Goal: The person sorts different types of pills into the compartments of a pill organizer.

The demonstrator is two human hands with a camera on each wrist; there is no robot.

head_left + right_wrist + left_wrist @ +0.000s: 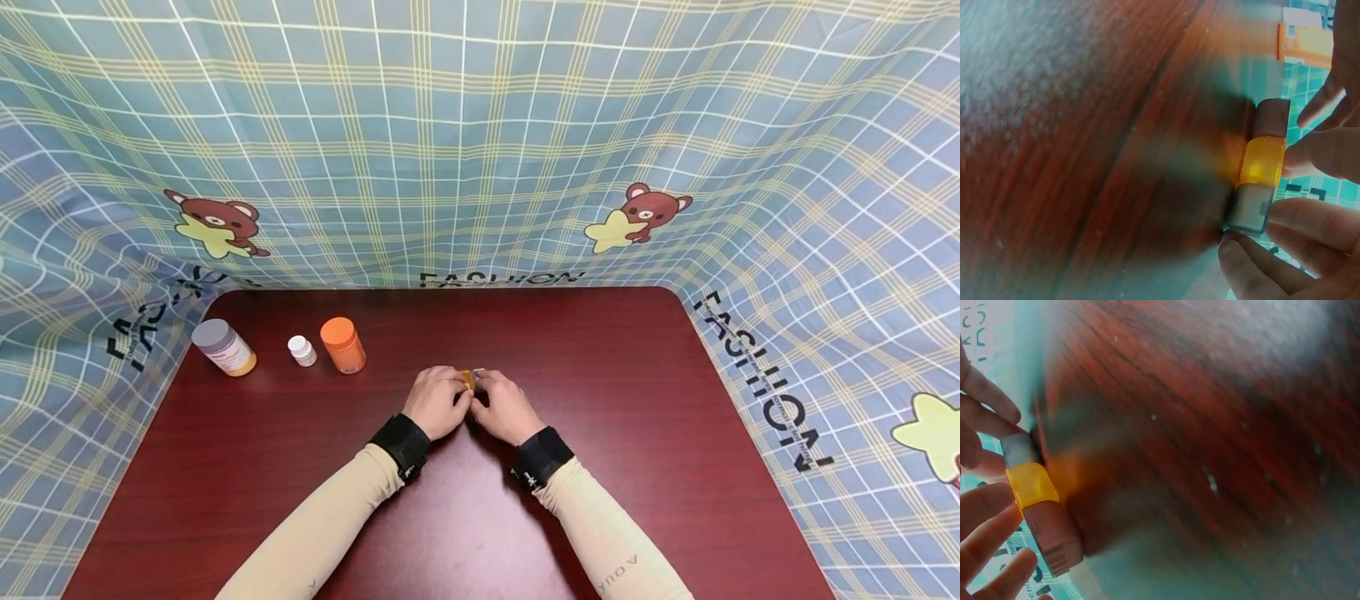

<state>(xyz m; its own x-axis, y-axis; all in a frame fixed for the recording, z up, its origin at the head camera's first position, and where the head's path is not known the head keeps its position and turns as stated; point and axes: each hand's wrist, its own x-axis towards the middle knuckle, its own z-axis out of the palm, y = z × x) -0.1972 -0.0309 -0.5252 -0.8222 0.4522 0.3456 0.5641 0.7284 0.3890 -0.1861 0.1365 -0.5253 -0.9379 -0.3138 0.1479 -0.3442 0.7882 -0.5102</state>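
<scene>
Both hands meet over the middle of the table at a small pill organizer with grey, yellow and dark brown sections. In the head view only a bit of the pill organizer [468, 379] shows between the fingertips. My left hand [437, 402] holds it from the left, fingers at the yellow section of the organizer [1034, 486]. From the right, my right hand [508, 408] grips the grey end of the organizer [1263, 160] between thumb and fingers. Its lids look closed; what is inside cannot be made out.
On the dark red table [615, 358], at the back left, stand a grey-capped white and yellow bottle [225, 348], a small white bottle [302, 351] and an orange bottle [343, 345]. Checked cloth [480, 150] hangs behind and at both sides.
</scene>
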